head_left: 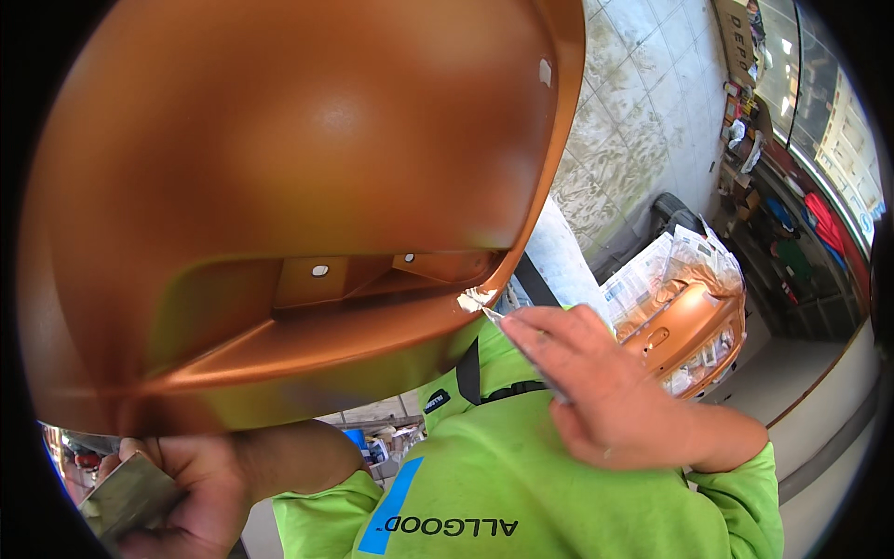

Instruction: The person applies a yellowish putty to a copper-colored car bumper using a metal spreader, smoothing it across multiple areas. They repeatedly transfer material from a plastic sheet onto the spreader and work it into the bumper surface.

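A large copper-orange car body panel (354, 121) fills the upper left, with a recess that has small oval holes along its lower part. On its lower right edge sits an off-white patch of filler (474, 299). My right hand (601, 391) grips a thin flat putty knife (533, 356), seen nearly edge-on, its tip at the patch. At the lower left, below the panel, my left hand (200, 489) holds a flat greyish metal plate (132, 498); whether filler lies on it I cannot make out. A smaller pale spot (545, 72) marks the panel's right edge.
To the right, another orange car panel (684, 326) rests among newspaper and masking sheets (643, 275). Beyond lies a dusty tiled floor (624, 121). Cluttered shelves (792, 233) and a cardboard box (736, 37) line the far right.
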`<state>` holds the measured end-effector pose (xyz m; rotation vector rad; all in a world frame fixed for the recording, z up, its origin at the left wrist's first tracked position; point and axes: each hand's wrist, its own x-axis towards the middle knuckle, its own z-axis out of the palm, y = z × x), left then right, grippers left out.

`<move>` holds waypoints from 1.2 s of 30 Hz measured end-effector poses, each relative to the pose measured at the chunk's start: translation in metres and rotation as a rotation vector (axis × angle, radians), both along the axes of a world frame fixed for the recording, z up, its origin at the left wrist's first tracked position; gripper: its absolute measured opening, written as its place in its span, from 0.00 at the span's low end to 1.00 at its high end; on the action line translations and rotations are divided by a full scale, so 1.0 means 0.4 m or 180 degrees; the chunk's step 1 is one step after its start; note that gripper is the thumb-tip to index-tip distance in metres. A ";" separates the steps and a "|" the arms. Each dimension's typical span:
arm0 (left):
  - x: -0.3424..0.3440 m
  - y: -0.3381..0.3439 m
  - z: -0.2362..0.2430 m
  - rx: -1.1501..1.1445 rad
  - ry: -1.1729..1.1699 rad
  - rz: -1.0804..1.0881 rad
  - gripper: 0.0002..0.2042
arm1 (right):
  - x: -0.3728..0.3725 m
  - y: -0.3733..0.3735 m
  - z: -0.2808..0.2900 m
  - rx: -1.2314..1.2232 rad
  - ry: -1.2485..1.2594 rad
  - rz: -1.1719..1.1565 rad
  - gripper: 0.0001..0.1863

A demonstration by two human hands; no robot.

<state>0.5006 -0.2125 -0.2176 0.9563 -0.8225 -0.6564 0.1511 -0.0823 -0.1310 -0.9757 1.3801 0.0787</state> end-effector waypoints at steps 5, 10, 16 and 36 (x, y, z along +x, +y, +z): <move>-0.004 -0.005 0.009 0.0075 0.0418 -0.0140 0.13 | -0.082 -0.031 -0.053 -0.0371 -0.0285 -0.0063 0.35; -0.035 0.003 0.009 0.0075 0.0336 -0.0072 0.13 | -0.056 -0.051 -0.072 -0.0061 -0.0446 0.0049 0.37; -0.014 0.013 -0.018 0.0079 -0.0178 0.0178 0.13 | -0.003 -0.046 -0.058 -0.0236 -0.0246 0.0100 0.35; 0.048 -0.009 -0.047 -0.0773 -0.5134 0.1232 0.23 | -0.155 -0.056 -0.010 0.1291 -0.0842 -0.1622 0.37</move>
